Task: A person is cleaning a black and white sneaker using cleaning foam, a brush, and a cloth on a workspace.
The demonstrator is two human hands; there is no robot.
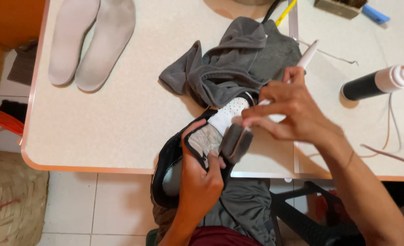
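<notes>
Head view: one camera looking down over the desk's near edge.
Left hand (201, 180): wrapped tight around a black-and-white sneaker (197, 146), thumb on its tongue, holding it just off the near edge.
Right hand (293, 111): fingers pinched narrow on a white brush handle (302, 61), its dark head (236, 142) on the sneaker's tongue.
Grey towel (238, 64): crumpled mid-desk, just beyond the toe.
Insoles (92, 41): pale pair, far left corner.
Bottle (377, 83): black with white pump, lying at right.
</notes>
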